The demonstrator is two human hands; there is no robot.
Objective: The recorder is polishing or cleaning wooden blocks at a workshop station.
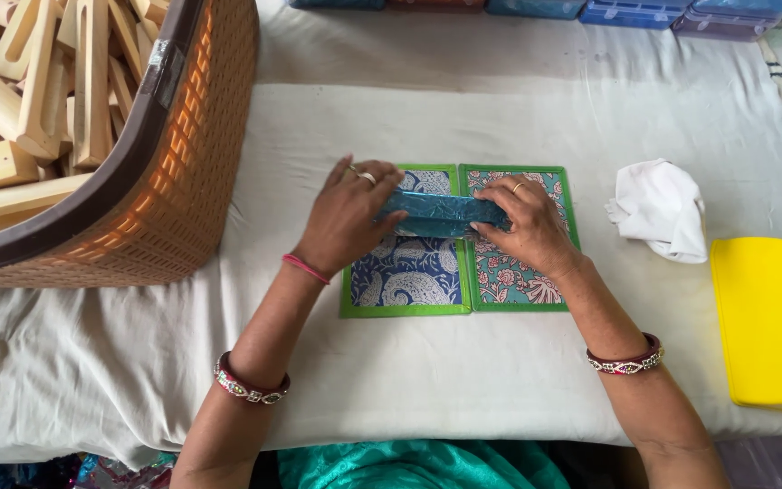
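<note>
Lying between both hands (441, 217), a blue roll (443, 215) crosses two patterned panels (409, 276).

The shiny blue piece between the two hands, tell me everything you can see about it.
The shiny blue piece is a long, narrow bar wrapped in glossy teal-blue patterned covering. It lies level, crosswise over the seam between two green-edged printed panels, one dark blue paisley, one teal floral. The left hand covers its left end and the right hand grips its right end, so both ends are hidden. What is under the wrapping cannot be told.
</note>
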